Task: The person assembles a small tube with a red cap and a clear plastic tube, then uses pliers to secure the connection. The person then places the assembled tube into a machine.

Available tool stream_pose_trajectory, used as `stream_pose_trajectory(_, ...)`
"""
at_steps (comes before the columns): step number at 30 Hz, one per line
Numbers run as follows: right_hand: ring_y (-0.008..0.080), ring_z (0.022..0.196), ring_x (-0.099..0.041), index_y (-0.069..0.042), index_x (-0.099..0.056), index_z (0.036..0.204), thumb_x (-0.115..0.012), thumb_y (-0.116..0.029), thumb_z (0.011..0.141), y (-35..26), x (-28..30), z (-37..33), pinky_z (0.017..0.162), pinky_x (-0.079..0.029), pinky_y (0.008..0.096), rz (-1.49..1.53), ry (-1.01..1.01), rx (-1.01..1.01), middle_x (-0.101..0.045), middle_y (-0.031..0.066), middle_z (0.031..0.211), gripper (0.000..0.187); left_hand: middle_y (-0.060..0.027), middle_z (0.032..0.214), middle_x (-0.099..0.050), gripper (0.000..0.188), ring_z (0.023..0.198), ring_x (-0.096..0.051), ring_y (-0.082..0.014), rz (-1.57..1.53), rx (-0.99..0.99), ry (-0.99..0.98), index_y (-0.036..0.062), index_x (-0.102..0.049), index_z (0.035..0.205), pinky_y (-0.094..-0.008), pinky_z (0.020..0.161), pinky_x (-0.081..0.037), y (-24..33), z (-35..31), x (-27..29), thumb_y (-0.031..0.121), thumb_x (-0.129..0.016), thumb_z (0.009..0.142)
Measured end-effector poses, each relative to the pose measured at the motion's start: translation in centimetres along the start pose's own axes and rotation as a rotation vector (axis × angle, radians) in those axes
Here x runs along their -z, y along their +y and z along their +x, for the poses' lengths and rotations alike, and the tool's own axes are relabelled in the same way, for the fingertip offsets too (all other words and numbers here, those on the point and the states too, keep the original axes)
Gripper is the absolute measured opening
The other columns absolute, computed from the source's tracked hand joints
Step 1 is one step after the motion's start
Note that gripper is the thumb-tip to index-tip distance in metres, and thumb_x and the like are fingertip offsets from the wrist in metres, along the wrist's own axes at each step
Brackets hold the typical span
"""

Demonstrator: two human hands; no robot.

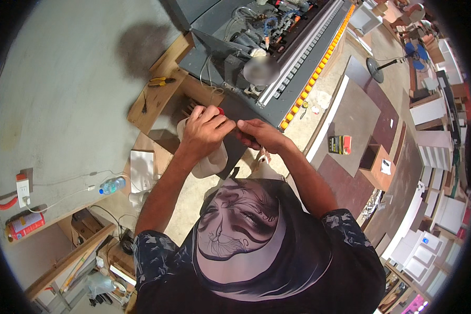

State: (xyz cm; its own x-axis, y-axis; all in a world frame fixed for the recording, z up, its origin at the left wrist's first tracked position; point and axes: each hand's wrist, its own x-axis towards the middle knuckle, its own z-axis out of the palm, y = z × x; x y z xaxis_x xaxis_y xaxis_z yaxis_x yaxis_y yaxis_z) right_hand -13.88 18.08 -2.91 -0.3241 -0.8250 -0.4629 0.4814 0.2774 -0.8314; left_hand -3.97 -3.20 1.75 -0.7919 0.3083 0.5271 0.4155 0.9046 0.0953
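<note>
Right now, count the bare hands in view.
2: the left hand over the white container, and the right hand close beside the left one, partly hidden. Others farther off could be hidden.

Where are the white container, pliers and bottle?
White container (pixel 212 162): head view, on its body.
Pliers (pixel 160 82): head view, on the yellow-and-black handles.
Bottle (pixel 113 184): head view, on its clear side.
</note>
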Motion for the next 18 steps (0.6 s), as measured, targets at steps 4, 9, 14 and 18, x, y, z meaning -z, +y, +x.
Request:
stream_pose_trajectory(4,0.0051,0.056,-0.045,-0.006,-0.069,0.097,-0.054,-0.062,0.107,0.4,0.4,-0.2,0.049,-0.034,0.0233,-0.032,-0.036,0.006,-0.058,-0.0019,0.072,0.059,0.0021,0.084,-0.065,0.012,0.084,-0.061,-0.0198,-0.019,-0.060,-0.045,0.0136,-0.070,0.086,-0.0367,0.077,-0.046,-0.2,0.0,-0.1,0.014,-0.074,0.075)
stream_pose_trajectory(9,0.0050,0.062,-0.047,-0.006,-0.073,0.098,-0.057,-0.060,0.107,0.5,1.2,0.1,0.054,-0.036,0.0238,-0.146,-0.054,-0.019,-0.060,-0.0033,0.076,0.057,-0.0027,0.087,-0.065,0.015,0.088,-0.064,-0.0236,-0.119,-0.069,-0.104,0.0090,-0.069,0.090,-0.0405,0.078,-0.051,-0.2,-0.4,-0.7,0.011,-0.071,0.076)
stream_pose_trajectory(14,0.0079,0.072,-0.051,-0.005,-0.075,0.100,-0.059,-0.050,0.110,-0.8,1.8,0.0,0.066,-0.043,0.0269,-0.221,-0.164,-0.023,-0.060,-0.0049,0.079,0.049,-0.0073,0.088,-0.063,0.020,0.091,-0.066,-0.0276,-0.183,-0.012,-0.173,0.0059,-0.068,0.096,-0.0438,0.084,-0.054,0.1,-0.7,-0.8,0.008,-0.070,0.077)
stream_pose_trajectory(18,0.0071,0.070,-0.049,-0.005,-0.071,0.096,-0.058,-0.039,0.112,-1.1,1.2,0.2,0.064,-0.041,0.0267,-0.358,-0.121,0.111,-0.056,-0.0053,0.076,0.040,-0.0072,0.089,-0.063,0.022,0.091,-0.067,-0.0276,-0.221,0.018,-0.221,0.0056,-0.069,0.098,-0.0417,0.084,-0.055,-0.1,-1.0,-1.0,0.007,-0.072,0.077)
